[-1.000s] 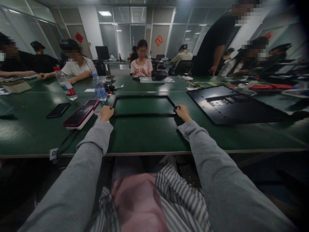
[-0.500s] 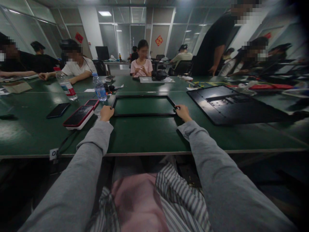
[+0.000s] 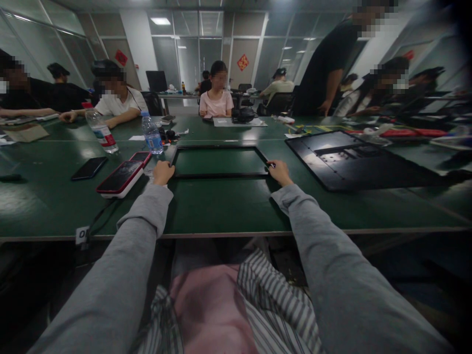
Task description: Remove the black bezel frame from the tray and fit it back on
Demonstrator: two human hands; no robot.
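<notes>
A thin black rectangular frame (image 3: 221, 175), like a monitor bezel, lies on or just above the green table (image 3: 224, 211) in front of me. Its inside is open, and the green tabletop shows through. My left hand (image 3: 163, 172) is closed around the frame's left side near the front corner. On the opposite side my right hand (image 3: 280, 172) grips the right edge the same way. Right of it lies a large flat black panel (image 3: 332, 167), which looks like the back of a monitor.
Left of my hand are a phone in a red case on a white block (image 3: 121, 177), a dark phone (image 3: 89, 168) and two water bottles (image 3: 152, 135). Across the table sits a person in pink (image 3: 217, 103); a person in black (image 3: 320, 64) stands at the right.
My hands and the black frame have stayed in place. The person across the table has lowered their hands from chest height towards the tabletop.
</notes>
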